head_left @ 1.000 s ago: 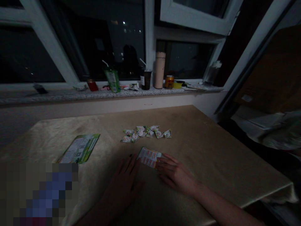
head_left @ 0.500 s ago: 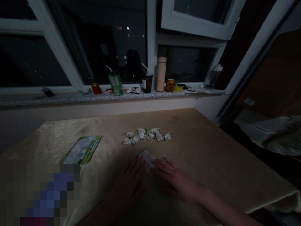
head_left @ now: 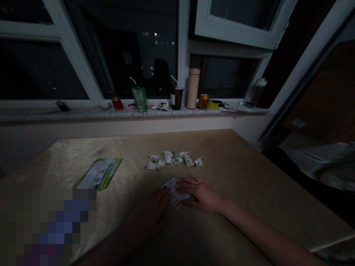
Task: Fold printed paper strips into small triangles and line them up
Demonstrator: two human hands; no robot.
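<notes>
Both of my hands rest on a tan table (head_left: 249, 184) in dim light. A small orange-and-white printed packet (head_left: 172, 187) lies flat between them. My left hand (head_left: 151, 212) lies flat, fingers stretched, its fingertips at the packet's left edge. My right hand (head_left: 199, 193) lies over the packet's right part, fingers spread and pressing on it. Just beyond the packet sits a small heap of several wrapped sweets (head_left: 174, 159) in white and green wrappers.
A green-and-white flat pouch (head_left: 100, 177) lies at the left of the table. The windowsill (head_left: 83, 113) behind carries a green drink carton (head_left: 140, 99), a dark cup (head_left: 177, 98), a tall pink flask (head_left: 193, 88), small cans and clutter. A blurred patch covers the lower left.
My right hand has slid left and forward onto the packet, which has turned and shifted slightly left. My left hand stays at its left edge. The camera has tilted a little.
</notes>
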